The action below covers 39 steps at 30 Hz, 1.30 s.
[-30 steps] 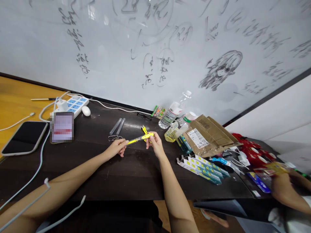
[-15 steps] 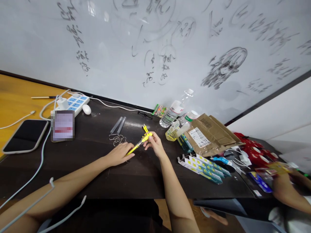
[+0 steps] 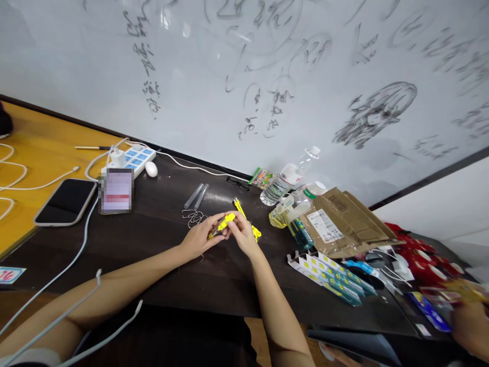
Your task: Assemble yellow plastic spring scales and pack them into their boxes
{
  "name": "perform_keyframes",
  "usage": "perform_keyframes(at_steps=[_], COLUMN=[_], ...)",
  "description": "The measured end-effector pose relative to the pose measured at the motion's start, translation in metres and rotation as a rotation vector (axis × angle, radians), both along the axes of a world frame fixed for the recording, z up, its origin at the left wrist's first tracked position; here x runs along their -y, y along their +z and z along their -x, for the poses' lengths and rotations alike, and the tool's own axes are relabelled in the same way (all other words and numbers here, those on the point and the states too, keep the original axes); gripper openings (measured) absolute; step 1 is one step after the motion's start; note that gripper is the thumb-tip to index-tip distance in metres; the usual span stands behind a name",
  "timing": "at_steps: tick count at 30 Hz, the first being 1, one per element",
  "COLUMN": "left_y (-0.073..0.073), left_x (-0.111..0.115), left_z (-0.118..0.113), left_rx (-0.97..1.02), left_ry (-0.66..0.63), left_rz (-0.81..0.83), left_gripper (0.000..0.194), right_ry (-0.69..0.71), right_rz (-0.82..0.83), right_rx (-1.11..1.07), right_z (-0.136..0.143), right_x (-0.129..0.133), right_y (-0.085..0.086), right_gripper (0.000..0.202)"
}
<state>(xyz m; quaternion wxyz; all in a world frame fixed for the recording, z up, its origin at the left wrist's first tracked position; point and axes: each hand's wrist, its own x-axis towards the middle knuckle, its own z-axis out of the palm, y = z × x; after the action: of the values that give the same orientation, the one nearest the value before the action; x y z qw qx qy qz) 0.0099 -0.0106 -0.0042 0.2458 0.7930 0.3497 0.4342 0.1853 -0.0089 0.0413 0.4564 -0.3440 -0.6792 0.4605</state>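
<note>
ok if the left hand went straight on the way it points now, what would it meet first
Probably the right hand, just beyond the yellow piece that the left hand holds; exact depth is hard to tell.

Left arm [image 3: 130, 279] comes in on a long slant from the lower left corner, bare forearm, left hand [image 3: 199, 238] near mid-frame with thumb and fingers curled into a grip. Right arm [image 3: 277, 300] runs up way steeper from the bottom, right of center. Right hand [image 3: 244, 237] tips leftward, fingers bent, thumb pointing upper left, right beside the other.
</note>
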Motion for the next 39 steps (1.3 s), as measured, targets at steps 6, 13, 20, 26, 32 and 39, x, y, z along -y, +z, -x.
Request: perform_keyframes(at_steps=[6, 13, 20, 26, 32, 39], left_y=[-0.001, -0.01, -0.008, -0.007, -0.007, -0.006], left_x=[0.0, -0.002, -0.001, 0.0, -0.001, 0.0], left_z=[0.002, -0.002, -0.003, -0.005, -0.006, -0.006], left_rx=[0.014, 0.103, 0.088, 0.073, 0.093, 0.105], left_ry=[0.033, 0.058, 0.06, 0.045, 0.048, 0.026], left_rz=[-0.086, -0.083, -0.057, -0.067, -0.076, -0.085], left_gripper=[0.046, 0.044, 0.045, 0.044, 0.044, 0.045], right_ry=[-0.004, -0.033, -0.134, -0.185, -0.142, -0.145], right_rz=[-0.035, 0.014, -0.013, 0.005, 0.02, 0.056], right_rx=[0.017, -0.07, -0.077, -0.141, -0.186, -0.256], right_z=[0.009, 0.011, 0.01, 0.012, 0.014, 0.018], right_x=[0.001, -0.003, -0.01, -0.011, -0.012, -0.008], right_y=[0.005, 0.0, -0.001, -0.002, -0.003, 0.004], right_gripper=[0.026, 0.034, 0.026, 0.023, 0.022, 0.025])
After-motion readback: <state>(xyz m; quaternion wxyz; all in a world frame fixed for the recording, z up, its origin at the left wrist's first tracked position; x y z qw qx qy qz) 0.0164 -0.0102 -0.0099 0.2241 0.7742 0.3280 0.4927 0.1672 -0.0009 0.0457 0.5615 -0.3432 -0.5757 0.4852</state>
